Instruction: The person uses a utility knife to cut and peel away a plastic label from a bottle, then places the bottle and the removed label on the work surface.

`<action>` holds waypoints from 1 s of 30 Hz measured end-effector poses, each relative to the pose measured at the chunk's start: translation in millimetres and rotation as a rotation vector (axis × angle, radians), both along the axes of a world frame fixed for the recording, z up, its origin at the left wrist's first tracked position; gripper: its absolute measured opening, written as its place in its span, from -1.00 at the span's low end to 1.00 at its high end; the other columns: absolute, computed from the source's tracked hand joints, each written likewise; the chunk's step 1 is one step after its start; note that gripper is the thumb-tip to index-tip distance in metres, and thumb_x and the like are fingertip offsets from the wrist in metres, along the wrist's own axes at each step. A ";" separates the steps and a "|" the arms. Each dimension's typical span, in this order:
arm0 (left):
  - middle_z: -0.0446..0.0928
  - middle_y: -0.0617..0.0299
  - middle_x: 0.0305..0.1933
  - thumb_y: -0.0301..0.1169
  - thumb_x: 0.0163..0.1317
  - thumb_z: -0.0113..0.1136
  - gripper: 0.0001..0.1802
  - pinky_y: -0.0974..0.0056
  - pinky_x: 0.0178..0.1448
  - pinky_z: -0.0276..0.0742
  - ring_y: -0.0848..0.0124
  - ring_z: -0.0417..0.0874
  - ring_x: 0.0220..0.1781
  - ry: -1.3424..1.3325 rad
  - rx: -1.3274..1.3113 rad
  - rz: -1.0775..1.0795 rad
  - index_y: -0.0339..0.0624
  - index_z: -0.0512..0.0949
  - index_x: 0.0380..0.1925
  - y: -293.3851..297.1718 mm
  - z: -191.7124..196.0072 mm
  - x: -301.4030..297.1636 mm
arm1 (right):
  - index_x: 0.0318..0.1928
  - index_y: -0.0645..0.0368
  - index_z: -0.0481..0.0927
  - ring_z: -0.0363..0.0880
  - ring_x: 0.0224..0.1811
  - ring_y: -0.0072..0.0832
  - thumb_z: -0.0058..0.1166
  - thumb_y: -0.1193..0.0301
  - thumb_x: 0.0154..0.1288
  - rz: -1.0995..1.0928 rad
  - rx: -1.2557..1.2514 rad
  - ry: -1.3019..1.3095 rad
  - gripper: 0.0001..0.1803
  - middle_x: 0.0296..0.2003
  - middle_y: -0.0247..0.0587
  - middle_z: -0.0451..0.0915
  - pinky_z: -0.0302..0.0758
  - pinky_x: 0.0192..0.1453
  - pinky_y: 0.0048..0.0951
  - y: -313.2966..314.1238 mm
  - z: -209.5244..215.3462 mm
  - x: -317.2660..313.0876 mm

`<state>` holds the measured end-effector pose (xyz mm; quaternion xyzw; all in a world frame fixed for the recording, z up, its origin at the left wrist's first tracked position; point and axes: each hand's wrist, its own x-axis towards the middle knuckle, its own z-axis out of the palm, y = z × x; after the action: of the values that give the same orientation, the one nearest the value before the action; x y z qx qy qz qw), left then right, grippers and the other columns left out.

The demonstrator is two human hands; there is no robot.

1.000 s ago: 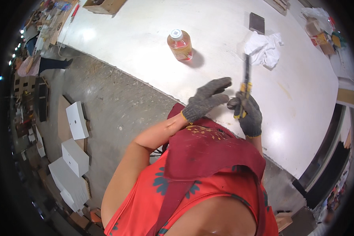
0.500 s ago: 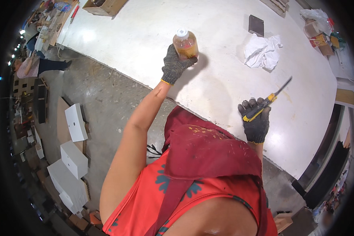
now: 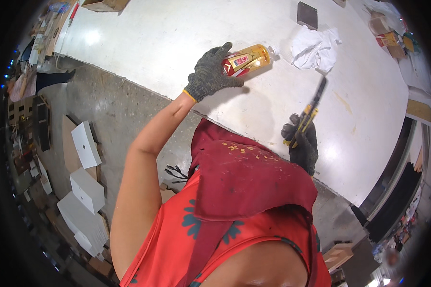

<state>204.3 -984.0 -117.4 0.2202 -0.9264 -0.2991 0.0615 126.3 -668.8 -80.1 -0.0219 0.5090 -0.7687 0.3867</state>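
Observation:
A clear plastic bottle (image 3: 248, 60) with amber liquid, a red and yellow label and a white cap lies tilted on its side over the white table (image 3: 177, 52), cap pointing right. My left hand (image 3: 210, 71), in a dark knit glove, is at the bottle's base with thumb and fingers spread apart, not wrapped round it. Near the table's front edge, my gloved right hand (image 3: 301, 146) is closed round a yellow and black utility knife (image 3: 310, 111). The knife's long dark blade points away from me. Beyond its tip lies a crumpled white cloth (image 3: 313, 48).
Behind the cloth sits a dark rectangular block (image 3: 307, 15). A cardboard box (image 3: 105, 5) stands at the far left of the table, near a red tool (image 3: 73, 14). White panels (image 3: 86, 143) lie on the floor at left. Another person (image 3: 26, 86) is at the far left.
The bottle has gone from upright in my left hand to lying sideways, and my left fingers have spread. My right hand has turned the knife more upright, and its fingers have curled in.

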 end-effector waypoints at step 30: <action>0.56 0.05 -0.05 0.07 -0.28 0.54 -0.08 0.13 0.12 0.50 0.14 0.59 0.01 0.429 0.071 0.119 -0.17 0.45 0.09 9.2 -52.5 15.0 | 0.03 0.15 0.46 0.63 -0.34 -0.14 0.17 0.20 0.18 0.407 0.940 0.996 -0.54 -0.37 -0.08 0.63 0.53 -0.22 -0.13 -91.1 -63.0 -11.8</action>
<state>219.3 -974.8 -170.0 0.2079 -0.8665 -0.3672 0.2667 114.5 -759.9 -143.1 -0.2958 0.8884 -0.2793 0.2126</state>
